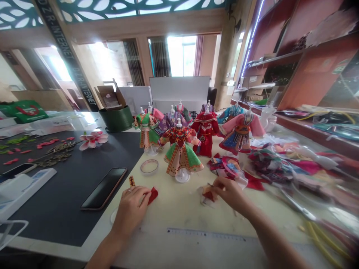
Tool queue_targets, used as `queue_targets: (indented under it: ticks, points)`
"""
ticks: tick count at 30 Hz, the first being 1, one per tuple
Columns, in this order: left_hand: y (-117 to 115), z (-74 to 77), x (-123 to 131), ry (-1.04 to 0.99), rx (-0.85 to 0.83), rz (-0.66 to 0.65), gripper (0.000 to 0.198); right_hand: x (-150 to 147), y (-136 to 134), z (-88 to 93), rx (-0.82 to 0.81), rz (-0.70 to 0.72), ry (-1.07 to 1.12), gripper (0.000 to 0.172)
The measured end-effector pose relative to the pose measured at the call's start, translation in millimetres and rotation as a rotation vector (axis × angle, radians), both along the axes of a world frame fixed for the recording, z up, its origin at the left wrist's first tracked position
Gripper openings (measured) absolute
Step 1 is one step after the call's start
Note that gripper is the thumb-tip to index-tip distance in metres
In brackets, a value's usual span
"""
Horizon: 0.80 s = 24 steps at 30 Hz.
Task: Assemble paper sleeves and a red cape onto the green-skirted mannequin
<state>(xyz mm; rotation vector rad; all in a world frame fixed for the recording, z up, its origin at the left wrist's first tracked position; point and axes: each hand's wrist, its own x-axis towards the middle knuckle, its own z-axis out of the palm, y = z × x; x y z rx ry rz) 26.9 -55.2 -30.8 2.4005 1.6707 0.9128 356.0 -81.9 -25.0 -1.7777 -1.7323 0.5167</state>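
Note:
Low over the pale tabletop, my left hand [132, 204] pinches a small red fabric piece [153, 196] between thumb and fingers. A patterned strip [131, 181] pokes out just beyond its knuckles. To the right, my right hand [229, 191] has its fingertips pinched together at a little pile of red and tan fabric scraps [209, 194]. Something small and dark shows at those fingertips, too small to name. Behind both hands stands a miniature green and red dress [181, 149] on a white stand, with several other doll-sized robes [206, 130] around it.
A clear ruler [206, 234] lies in front, a tape roll [149, 166] beyond my left hand. Left, a phone [104, 188] and an artificial flower [94, 140] rest on a dark mat [70, 209]. Heaped cloth [272, 160] and yellow-handled scissors [319, 235] occupy the right.

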Motion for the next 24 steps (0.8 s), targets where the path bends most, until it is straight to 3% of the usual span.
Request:
queue_targets:
  ticks: [3, 6, 8, 14, 18, 24]
  points:
    - [-7.2, 12.2, 5.8, -0.222, -0.181, -0.019, 0.028, 4.1, 2.7, -1.3, 0.055, -0.002, 0.073, 0.017]
    - [-12.4, 20.6, 12.4, -0.716, -0.506, -0.074, 0.028, 6.8, 4.1, -2.4, 0.111, 0.006, 0.238, 0.021]
    - [-13.3, 21.8, 15.7, -0.899, -0.606, -0.088, 0.028, 6.9, 3.9, -1.9, 0.112, 0.008, 0.417, 0.021]
    - [-7.6, 13.7, 13.7, -0.887, -0.553, 0.007, 0.029, 0.4, -1.8, 10.2, 0.026, 0.013, 0.810, 0.020]
    - [-2.2, 7.6, 7.9, -0.839, -0.474, 0.065, 0.028, -3.7, -4.9, 15.8, 0.008, 0.005, 0.860, 0.019]
    - [-1.8, 8.2, 7.7, -0.840, -0.419, 0.083, 0.032, -1.2, -3.7, 8.9, -0.070, 0.003, 0.914, 0.023]
